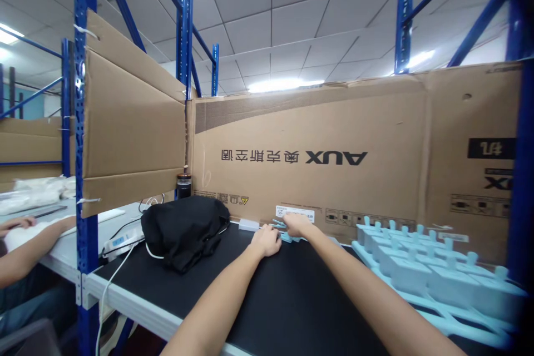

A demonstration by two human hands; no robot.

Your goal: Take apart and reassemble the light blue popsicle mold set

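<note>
Both my arms reach to the back of the black tabletop, near the cardboard wall. A light-blue plastic piece (286, 237) lies between my hands, largely covered by them, so its full shape is hidden. My left hand (267, 240) is closed, its curled fingers at the piece's left side. From above and the right, my right hand (297, 223) is closed on the same piece, fingers pointing down-left. Just left of my hands sits a small white block (249, 225). To the right stands a light-blue plastic rack (413, 283) of blocky lidded shapes with upright pegs.
A black cloth bundle (183, 228) lies on the left of the table, with a dark jar (183, 185) behind it. A white power strip (123, 242) trails cables over the edge. Blue posts (87, 122) and cardboard panels (292, 139) enclose the bench. Another person's arm (33, 250) is at far left.
</note>
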